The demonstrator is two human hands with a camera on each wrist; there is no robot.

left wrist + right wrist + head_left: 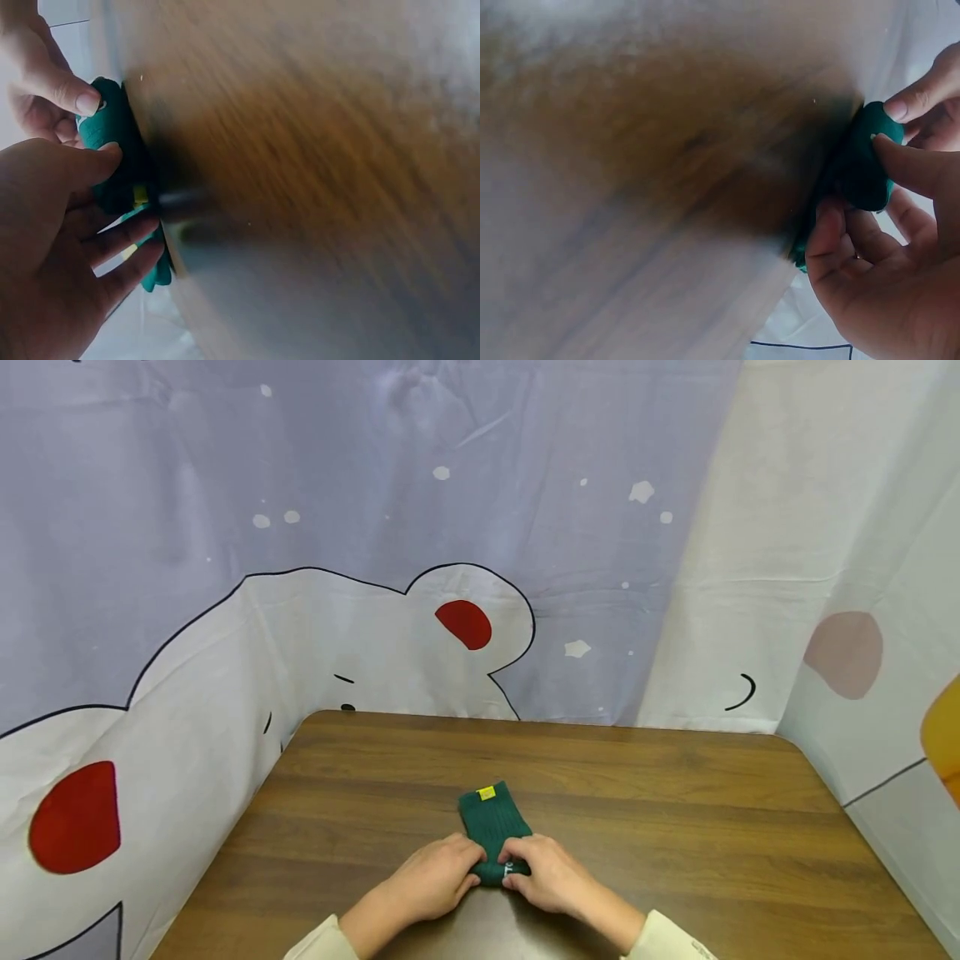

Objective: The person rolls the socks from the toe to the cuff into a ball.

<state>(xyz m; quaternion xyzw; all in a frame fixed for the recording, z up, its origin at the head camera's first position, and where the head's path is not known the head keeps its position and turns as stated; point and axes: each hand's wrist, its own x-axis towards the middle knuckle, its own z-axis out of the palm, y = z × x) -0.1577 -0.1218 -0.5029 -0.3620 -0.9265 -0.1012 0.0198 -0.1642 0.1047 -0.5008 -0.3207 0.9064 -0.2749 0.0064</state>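
Observation:
A dark green ribbed sock (492, 823) lies on the wooden table, its near end rolled into a thick bundle. A small yellow tag (487, 792) shows on the flat far end, and white lettering on the near roll. My left hand (437, 875) grips the left side of the roll, thumb on the near face and fingers beyond it. On the right side, my right hand (551, 875) holds the same roll between thumb and curled fingers. Both thumbs press the rolled sock (859, 169) in the right wrist view. Part of the flat end is hidden behind fingers in both wrist views.
The brown wooden table (660, 827) has rounded far corners. A printed cloth curtain (600, 552) hangs behind its far edge and along both sides. Pale sleeves (324, 941) cover my forearms near the front.

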